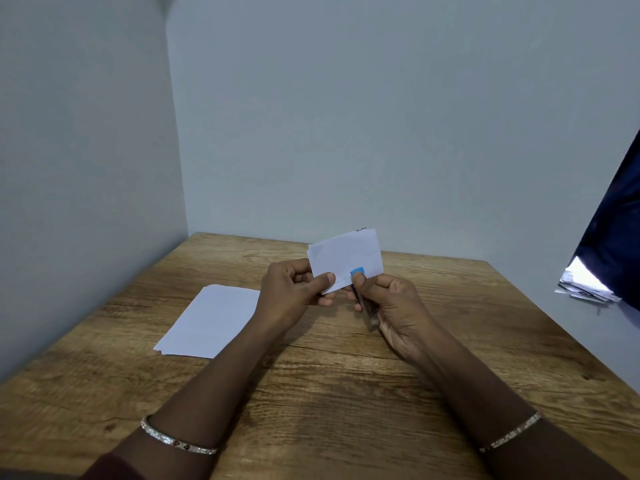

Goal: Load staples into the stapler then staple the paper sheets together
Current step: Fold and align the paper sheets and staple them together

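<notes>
My left hand pinches the lower left edge of a small bundle of white paper sheets, held up above the wooden table. My right hand grips a small stapler with a blue tip and a clear body. The blue tip sits over the bottom edge of the held sheets, with my thumb pressed beside it. Most of the stapler is hidden inside my fist.
A flat stack of white paper sheets lies on the table to the left of my hands. Grey walls close the left and far sides. At the right edge a dark cloth hangs over crumpled papers.
</notes>
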